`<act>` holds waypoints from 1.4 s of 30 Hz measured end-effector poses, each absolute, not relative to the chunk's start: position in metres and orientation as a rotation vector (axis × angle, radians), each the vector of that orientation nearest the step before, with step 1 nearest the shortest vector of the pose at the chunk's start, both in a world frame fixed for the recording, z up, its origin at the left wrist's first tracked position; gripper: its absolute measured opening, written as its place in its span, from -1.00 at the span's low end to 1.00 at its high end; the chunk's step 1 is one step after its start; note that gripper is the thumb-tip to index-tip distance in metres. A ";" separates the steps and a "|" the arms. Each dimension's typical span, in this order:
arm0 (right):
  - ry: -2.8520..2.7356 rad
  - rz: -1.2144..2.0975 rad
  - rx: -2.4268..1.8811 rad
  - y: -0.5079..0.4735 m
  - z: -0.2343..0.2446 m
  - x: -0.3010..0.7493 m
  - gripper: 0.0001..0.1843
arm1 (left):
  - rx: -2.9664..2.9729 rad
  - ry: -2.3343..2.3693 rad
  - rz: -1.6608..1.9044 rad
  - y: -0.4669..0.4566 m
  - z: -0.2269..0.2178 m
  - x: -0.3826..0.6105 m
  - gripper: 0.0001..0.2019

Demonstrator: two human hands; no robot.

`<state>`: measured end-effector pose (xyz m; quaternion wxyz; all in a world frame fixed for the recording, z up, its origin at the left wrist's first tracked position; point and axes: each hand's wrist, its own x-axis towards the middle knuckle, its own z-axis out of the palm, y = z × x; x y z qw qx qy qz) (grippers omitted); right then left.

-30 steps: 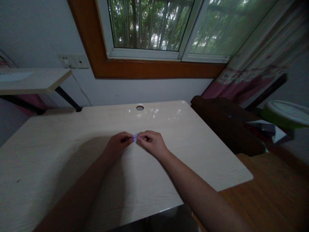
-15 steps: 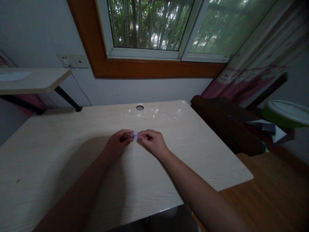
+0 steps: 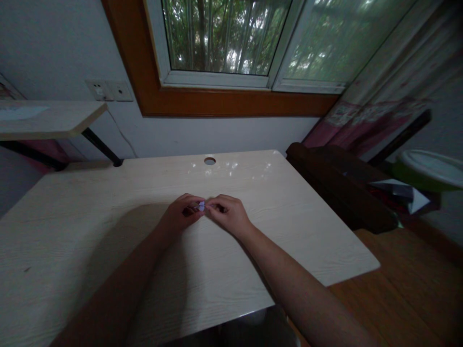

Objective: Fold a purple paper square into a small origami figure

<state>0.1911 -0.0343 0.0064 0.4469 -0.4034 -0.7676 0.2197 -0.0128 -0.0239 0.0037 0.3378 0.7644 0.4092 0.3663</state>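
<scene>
L hand (image 3: 183, 212) has thumb + fingers pinched narrow on a small purple piece (image 3: 201, 206), which sits btwn the two hands, near mid-desk. R hand (image 3: 231, 212) also narrow, fingertips nearly together right at the piece's R edge; can't tell if it grips or only touches. Vs. half a sec ago: L fingertips have shifted a bit to the R, so gap btwn hands is smaller; R hand approx same spot. Piece now sits further in among L fingers, w/ its wing-like shape no longer showing; exact shape too small to tell.

Under both: pale wood-grain desk (image 3: 289, 231), same as before, w/ round hole (image 3: 210, 161) near far edge. Far L: raised shelf (image 3: 68, 121) on black legs, white sheet (image 3: 21, 113) on top; wall sockets (image 3: 109, 90) behind it. Beyond desk, window (image 3: 224, 38) w/ brown frame (image 3: 238, 103), trees outside. R side: curtain (image 3: 379, 86), dark wood furniture (image 3: 318, 183), green tub (image 3: 415, 176) w/ whitish top, wood floor (image 3: 390, 284) below.
</scene>
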 end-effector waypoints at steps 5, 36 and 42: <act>-1.899 0.520 -1.001 -0.035 0.005 0.191 -0.88 | 2.012 1.105 0.958 -0.025 0.007 -0.011 -0.75; -1.890 0.539 -1.059 -0.034 0.008 0.192 -0.89 | 1.898 1.153 1.075 -0.023 0.000 -0.016 -0.87; -1.922 0.492 -1.029 -0.034 0.007 0.193 -0.89 | 1.952 1.171 1.068 -0.025 0.003 -0.015 -0.90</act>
